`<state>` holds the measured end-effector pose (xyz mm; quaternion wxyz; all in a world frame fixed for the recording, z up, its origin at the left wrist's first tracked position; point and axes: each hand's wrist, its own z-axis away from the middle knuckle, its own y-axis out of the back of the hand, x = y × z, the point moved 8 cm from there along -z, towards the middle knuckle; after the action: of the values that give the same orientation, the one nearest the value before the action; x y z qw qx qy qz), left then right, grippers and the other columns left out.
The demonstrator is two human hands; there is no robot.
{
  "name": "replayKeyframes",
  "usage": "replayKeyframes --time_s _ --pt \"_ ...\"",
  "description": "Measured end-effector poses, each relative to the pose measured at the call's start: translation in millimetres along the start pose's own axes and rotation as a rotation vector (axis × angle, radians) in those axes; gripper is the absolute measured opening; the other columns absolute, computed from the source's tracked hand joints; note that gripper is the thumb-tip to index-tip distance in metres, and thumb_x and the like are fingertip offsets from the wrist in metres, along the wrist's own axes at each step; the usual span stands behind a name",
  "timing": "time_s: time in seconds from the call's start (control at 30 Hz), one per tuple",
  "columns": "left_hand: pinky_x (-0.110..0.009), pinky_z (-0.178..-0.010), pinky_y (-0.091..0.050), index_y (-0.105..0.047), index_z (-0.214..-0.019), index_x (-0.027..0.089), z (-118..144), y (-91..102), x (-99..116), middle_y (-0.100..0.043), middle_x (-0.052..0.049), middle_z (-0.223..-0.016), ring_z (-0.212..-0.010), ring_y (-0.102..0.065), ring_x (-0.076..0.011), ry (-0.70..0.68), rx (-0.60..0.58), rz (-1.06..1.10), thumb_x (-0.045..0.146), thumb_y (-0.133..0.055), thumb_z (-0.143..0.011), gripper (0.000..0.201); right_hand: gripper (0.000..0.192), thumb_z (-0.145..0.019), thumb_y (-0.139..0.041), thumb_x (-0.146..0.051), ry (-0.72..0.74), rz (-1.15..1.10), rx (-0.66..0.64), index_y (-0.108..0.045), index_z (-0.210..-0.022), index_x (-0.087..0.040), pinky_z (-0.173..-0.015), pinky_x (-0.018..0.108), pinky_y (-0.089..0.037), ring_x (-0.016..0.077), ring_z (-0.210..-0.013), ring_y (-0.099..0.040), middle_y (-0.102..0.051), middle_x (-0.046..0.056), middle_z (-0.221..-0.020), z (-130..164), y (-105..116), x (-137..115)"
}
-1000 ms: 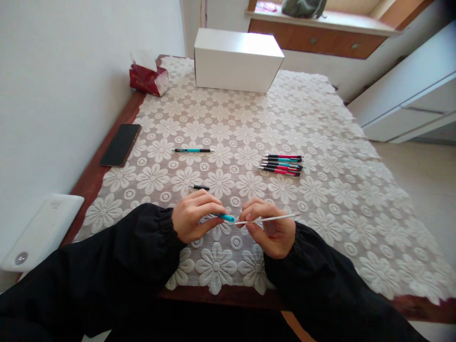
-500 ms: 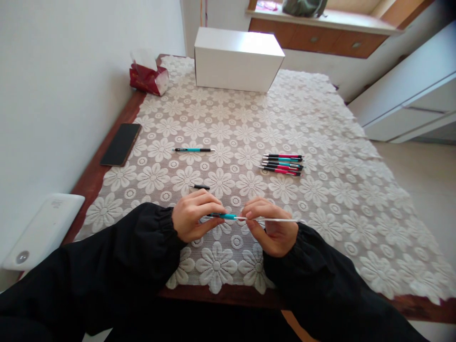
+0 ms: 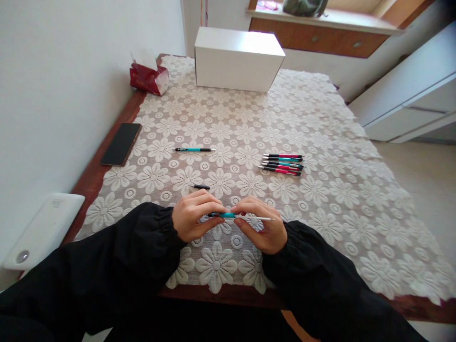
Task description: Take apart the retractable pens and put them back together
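Observation:
Near the table's front edge, my left hand (image 3: 195,216) pinches the teal and black pen barrel (image 3: 226,215). My right hand (image 3: 262,223) is closed at the barrel's right end, its thumb and fingertips round a thin white pen refill (image 3: 258,218). Part of the refill sticks out to the right across my right palm; its other end is inside the barrel or hidden by the fingers. Just beyond my left hand lies a short black pen grip section (image 3: 201,186) with a thin tip pointing left.
A teal and black pen (image 3: 194,149) lies farther back. Several red or teal pens (image 3: 283,165) sit in a row to the right. A phone (image 3: 121,144), white device (image 3: 44,230), tissue pack (image 3: 147,80) and white box (image 3: 237,61) stand around the lace tablecloth (image 3: 217,266).
My right hand has moved left, up against the barrel. Less of the white refill sticks out to the right than before. My left hand has stayed in place.

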<state>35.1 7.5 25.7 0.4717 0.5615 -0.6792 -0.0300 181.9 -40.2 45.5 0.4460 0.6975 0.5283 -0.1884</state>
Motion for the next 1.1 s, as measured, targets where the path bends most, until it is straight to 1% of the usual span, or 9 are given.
replayKeyframes --time_s 0.07,0.17,0.37,0.5,0.57,0.77,0.97,1.1 --pt "-0.029 -0.079 -0.054 -0.073 -0.105 0.020 0 -0.2 -1 -0.076 -0.005 -0.096 -0.086 -0.067 -0.0164 0.009 -0.003 0.002 0.025 -0.071 -0.093 0.013 0.023 -0.092 -0.064 -0.011 -0.008 -0.022 0.004 -0.068 -0.112 -0.023 -0.066 0.032 -0.055 0.0184 -0.076 -0.069 -0.073 0.004 -0.087 1 1 1" --pt "-0.029 -0.080 -0.054 -0.073 -0.106 0.021 1 -0.5 -2 -0.076 -0.005 -0.097 -0.087 -0.067 -0.0164 0.025 -0.012 0.002 0.024 -0.071 -0.093 0.014 0.022 -0.092 -0.065 -0.010 -0.019 -0.082 0.059 -0.068 -0.109 -0.024 -0.065 0.032 -0.055 0.0180 -0.073 -0.069 -0.072 0.003 -0.084 4 6 2" --pt "-0.029 -0.080 -0.054 -0.074 -0.106 0.020 0 0.3 0 -0.076 -0.005 -0.096 -0.086 -0.066 -0.0164 0.017 -0.010 -0.005 0.024 -0.071 -0.093 0.014 0.013 -0.094 -0.067 -0.018 -0.148 -0.171 0.104 -0.068 -0.105 -0.025 -0.067 0.034 -0.056 0.0183 -0.072 -0.069 -0.071 0.002 -0.082 12 10 13" --pt "-0.028 -0.079 -0.054 -0.073 -0.106 0.020 0 0.1 0 -0.076 -0.005 -0.097 -0.085 -0.067 -0.0160 0.008 -0.004 -0.016 0.023 -0.071 -0.093 0.014 0.007 -0.094 -0.069 -0.019 -0.104 -0.207 0.130 -0.068 -0.099 -0.023 -0.065 0.034 -0.056 0.0184 -0.071 -0.070 -0.073 0.003 -0.080 10 9 12" --pt "-0.028 -0.079 -0.054 -0.073 -0.106 0.020 1 -0.3 1 -0.076 -0.005 -0.096 -0.085 -0.066 -0.0159 -0.001 -0.007 -0.019 0.023 -0.071 -0.093 0.014 0.007 -0.093 -0.070 -0.017 -0.078 -0.205 0.142 -0.068 -0.096 -0.023 -0.064 0.033 -0.056 0.0182 -0.070 -0.070 -0.073 0.003 -0.080 9 9 12" --pt "-0.029 -0.079 -0.054 -0.073 -0.107 0.020 0 0.5 2 -0.076 -0.006 -0.096 -0.085 -0.066 -0.0161 0.026 -0.018 -0.014 0.021 -0.070 -0.094 0.014 0.008 -0.091 -0.072 -0.016 -0.078 -0.155 0.218 -0.068 -0.091 -0.023 -0.063 0.033 -0.056 0.0182 -0.070 -0.069 -0.073 0.002 -0.078 9 14 13" --pt "-0.029 -0.078 -0.055 -0.073 -0.106 0.018 -1 -0.3 3 -0.076 -0.006 -0.095 -0.084 -0.068 -0.0161 0.015 -0.041 -0.011 0.023 -0.068 -0.095 0.012 0.006 -0.094 -0.067 -0.016 -0.024 -0.256 0.141 -0.067 -0.094 -0.023 -0.061 0.032 -0.056 0.0176 -0.067 -0.069 -0.072 0.002 -0.076 6 8 7" --pt "-0.028 -0.077 -0.056 -0.072 -0.105 0.019 0 -1.5 2 -0.076 -0.007 -0.095 -0.083 -0.069 -0.0158 0.014 -0.047 -0.004 0.024 -0.067 -0.096 0.012 0.007 -0.094 -0.067 -0.016 -0.030 -0.239 0.120 -0.067 -0.093 -0.023 -0.061 0.032 -0.055 0.0175 -0.066 -0.068 -0.071 0.002 -0.075 6 7 9"
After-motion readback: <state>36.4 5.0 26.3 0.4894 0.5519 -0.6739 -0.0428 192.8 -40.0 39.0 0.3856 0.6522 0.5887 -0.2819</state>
